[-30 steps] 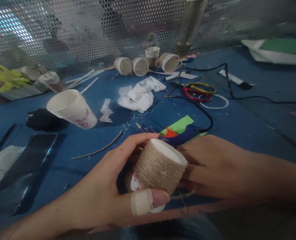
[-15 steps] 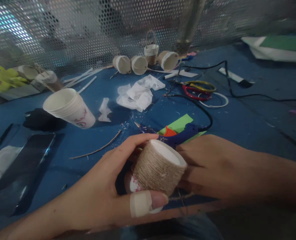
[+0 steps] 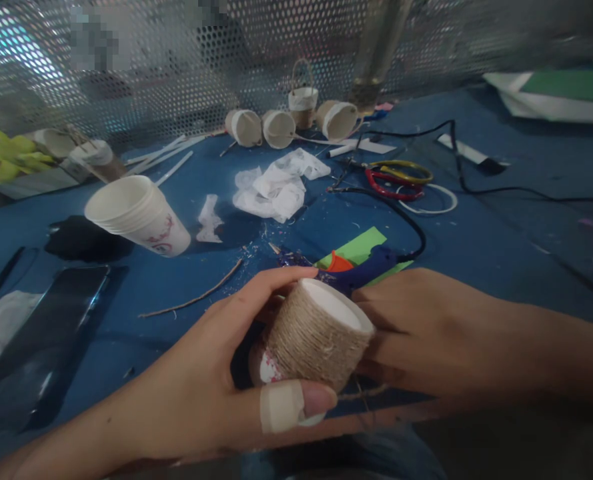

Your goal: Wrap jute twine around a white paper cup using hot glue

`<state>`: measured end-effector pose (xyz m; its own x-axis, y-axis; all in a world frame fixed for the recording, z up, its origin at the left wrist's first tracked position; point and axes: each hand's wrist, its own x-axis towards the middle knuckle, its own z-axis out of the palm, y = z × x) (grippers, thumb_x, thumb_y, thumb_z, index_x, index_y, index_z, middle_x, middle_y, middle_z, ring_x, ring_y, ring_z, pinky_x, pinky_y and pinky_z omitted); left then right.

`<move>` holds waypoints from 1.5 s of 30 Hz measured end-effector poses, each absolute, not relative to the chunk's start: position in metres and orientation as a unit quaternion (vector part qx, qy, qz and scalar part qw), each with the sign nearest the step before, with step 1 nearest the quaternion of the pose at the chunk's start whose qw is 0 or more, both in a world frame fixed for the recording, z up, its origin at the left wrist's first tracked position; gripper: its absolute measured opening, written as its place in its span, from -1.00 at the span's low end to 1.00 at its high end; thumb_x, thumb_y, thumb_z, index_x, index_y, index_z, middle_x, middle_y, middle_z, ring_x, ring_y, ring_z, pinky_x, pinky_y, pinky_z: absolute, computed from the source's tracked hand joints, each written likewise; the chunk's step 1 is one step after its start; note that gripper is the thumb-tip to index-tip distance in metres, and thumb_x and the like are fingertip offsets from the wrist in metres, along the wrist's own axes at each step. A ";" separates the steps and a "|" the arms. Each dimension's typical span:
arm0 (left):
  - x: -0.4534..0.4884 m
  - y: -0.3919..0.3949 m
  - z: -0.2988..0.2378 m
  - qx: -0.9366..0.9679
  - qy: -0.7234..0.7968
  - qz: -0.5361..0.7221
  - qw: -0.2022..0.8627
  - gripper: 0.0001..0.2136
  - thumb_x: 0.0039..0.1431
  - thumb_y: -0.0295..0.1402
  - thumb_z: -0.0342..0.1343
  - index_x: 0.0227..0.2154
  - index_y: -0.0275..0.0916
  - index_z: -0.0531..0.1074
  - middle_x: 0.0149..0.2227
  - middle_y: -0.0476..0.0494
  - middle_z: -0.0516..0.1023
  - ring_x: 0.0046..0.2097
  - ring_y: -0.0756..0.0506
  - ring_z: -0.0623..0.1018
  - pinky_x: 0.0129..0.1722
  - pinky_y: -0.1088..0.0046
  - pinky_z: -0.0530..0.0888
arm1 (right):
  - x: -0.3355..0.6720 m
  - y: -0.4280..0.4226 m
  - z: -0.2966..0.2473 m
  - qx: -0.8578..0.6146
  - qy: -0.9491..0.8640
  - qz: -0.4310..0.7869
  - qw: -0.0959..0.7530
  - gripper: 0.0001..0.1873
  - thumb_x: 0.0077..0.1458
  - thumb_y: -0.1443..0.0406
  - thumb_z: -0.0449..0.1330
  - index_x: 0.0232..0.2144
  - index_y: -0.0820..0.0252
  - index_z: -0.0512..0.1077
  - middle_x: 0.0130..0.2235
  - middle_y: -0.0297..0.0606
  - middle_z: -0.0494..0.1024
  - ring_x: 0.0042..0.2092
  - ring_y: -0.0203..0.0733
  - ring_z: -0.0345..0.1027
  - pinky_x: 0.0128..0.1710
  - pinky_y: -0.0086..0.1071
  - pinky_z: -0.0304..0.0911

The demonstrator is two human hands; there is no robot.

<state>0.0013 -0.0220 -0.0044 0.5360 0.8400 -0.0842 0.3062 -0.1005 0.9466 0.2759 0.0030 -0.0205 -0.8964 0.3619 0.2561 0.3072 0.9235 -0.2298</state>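
Note:
My left hand (image 3: 236,353), with a bandage around its thumb, is closed around a paper cup (image 3: 321,333) that lies tilted, its white base facing up and away. Brown jute twine is wound in tight rows around the cup, and a patch of pink print shows at its lower left. Against the cup's right side, my right hand (image 3: 421,333) is closed with fingers curled; the fingertips are partly hidden. A loose strand of twine (image 3: 363,395) runs out below that hand. Just beyond both hands lies a blue glue gun (image 3: 371,270) with an orange trigger, on green paper (image 3: 361,245).
Stacked paper cups (image 3: 141,217) lean at left, near a phone (image 3: 51,333). Crumpled white tissue (image 3: 276,187) and a twine piece (image 3: 196,298) lie mid-table. Several twine-wrapped cups (image 3: 279,129) line the mesh screen. Red-handled pliers (image 3: 393,187) and a black cable (image 3: 456,160) are at right.
Almost nothing differs. Both hands keep their places on the cup, and the things on the table have not moved.

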 end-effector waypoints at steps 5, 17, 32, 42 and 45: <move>-0.001 -0.022 -0.006 0.709 0.406 0.244 0.522 -0.39 0.19 -0.22 0.43 0.25 0.41 0.40 0.21 0.18 0.61 0.17 -0.24 0.60 0.12 0.28 0.60 | 0.276 0.002 -0.020 -0.174 -0.970 0.076 0.150 -0.79 0.45 0.31 0.15 -0.28 0.13 0.52 -0.37 -0.42 0.56 -0.42 -0.29 0.27 -0.50 -0.28 -0.07; 0.003 -0.023 -0.004 0.692 0.406 0.256 0.539 -0.35 0.11 -0.32 0.50 0.23 0.31 0.45 0.18 0.12 0.61 0.13 -0.20 0.61 0.06 0.42 0.58 | 0.275 0.003 -0.021 -0.165 -0.973 0.080 0.138 -0.76 0.46 0.30 0.10 -0.28 0.11 0.50 -0.36 -0.40 0.57 -0.42 -0.25 0.25 -0.48 -0.27 -0.07; -0.003 -0.020 -0.004 0.709 0.399 0.253 0.523 -0.31 0.14 -0.33 0.49 0.28 0.30 0.42 0.20 0.07 0.60 0.16 -0.23 0.60 0.16 0.31 0.57 | 0.274 0.001 -0.021 -0.137 -0.971 0.049 0.188 -0.67 0.50 0.31 0.01 -0.25 0.13 0.54 -0.33 -0.37 0.59 -0.42 -0.17 0.29 -0.50 -0.18 0.06; -0.005 -0.018 -0.007 0.716 0.392 0.268 0.511 -0.30 0.17 -0.35 0.46 0.32 0.26 0.37 0.21 0.04 0.60 0.13 -0.22 0.62 0.18 0.27 0.54 | 0.276 0.002 -0.021 -0.145 -0.964 0.054 0.217 -0.63 0.59 0.25 -0.07 -0.23 0.10 0.45 -0.32 -0.36 0.61 -0.35 -0.20 0.39 -0.39 -0.23 0.12; -0.003 -0.019 -0.006 0.713 0.394 0.272 0.512 -0.32 0.20 -0.36 0.45 0.32 0.25 0.36 0.23 0.04 0.59 0.13 -0.19 0.62 0.12 0.35 0.56 | 0.277 -0.001 -0.021 -0.174 -0.957 0.065 0.223 -0.54 0.63 0.18 -0.19 -0.22 0.09 0.42 -0.37 -0.38 0.56 -0.39 -0.23 0.31 -0.39 -0.26 0.07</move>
